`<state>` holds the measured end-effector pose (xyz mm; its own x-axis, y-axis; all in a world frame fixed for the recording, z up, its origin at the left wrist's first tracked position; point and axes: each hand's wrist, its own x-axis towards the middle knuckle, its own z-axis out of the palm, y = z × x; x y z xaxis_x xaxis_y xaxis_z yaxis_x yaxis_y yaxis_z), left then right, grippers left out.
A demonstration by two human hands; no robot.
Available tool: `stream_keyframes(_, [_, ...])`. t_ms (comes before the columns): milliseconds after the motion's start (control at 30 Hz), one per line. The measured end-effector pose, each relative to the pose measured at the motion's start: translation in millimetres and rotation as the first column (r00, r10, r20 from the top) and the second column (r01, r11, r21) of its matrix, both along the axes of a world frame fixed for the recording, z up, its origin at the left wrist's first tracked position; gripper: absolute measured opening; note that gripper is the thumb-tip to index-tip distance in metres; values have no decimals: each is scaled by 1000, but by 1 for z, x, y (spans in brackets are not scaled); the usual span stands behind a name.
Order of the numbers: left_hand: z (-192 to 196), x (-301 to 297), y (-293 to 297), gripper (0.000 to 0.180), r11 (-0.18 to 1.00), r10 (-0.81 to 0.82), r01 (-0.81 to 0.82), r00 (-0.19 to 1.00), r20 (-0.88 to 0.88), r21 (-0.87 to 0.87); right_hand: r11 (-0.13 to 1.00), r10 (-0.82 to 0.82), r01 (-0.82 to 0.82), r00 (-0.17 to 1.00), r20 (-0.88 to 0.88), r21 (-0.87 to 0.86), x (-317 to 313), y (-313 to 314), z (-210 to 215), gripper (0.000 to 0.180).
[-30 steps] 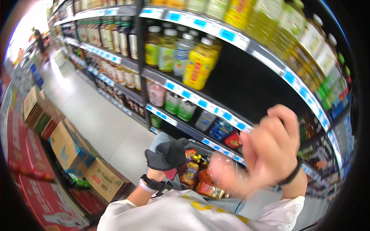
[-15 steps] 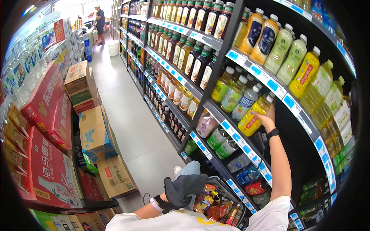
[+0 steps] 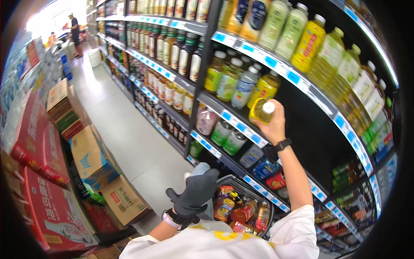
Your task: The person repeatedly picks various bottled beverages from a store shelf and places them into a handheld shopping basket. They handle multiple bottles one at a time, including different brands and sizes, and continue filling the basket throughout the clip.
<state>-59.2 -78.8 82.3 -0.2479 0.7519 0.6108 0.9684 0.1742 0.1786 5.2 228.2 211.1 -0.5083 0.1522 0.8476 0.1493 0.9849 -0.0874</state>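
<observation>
The right hand (image 3: 277, 122) grips a yellow bottle (image 3: 258, 111) by its body, cap (image 3: 269, 107) tipped toward the camera, at the front edge of the shelf (image 3: 254, 137). Probably full, it should feel weighty, smooth and slightly yielding; mid-body offers the surest hold. The gloved left hand (image 3: 192, 195), thumb spread, looks empty near the basket (image 3: 236, 181).

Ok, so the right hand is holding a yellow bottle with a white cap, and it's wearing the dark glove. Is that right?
Not quite: the dark glove is on the left hand, as the head view shows. The right hand, which holds the white-capped yellow bottle, is bare.
</observation>
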Motion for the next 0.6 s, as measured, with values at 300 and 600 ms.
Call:
stream_keyframes(300, [9,20,27,26,897,-443,426,867,228,122,947,293,-307,947,132,100,111,-113,17,71])
stream_keyframes(600, [-45,75,79,57,651,48,233,-963,267,723,889,403,-367,911,90,-276,182,-193,-36,60])
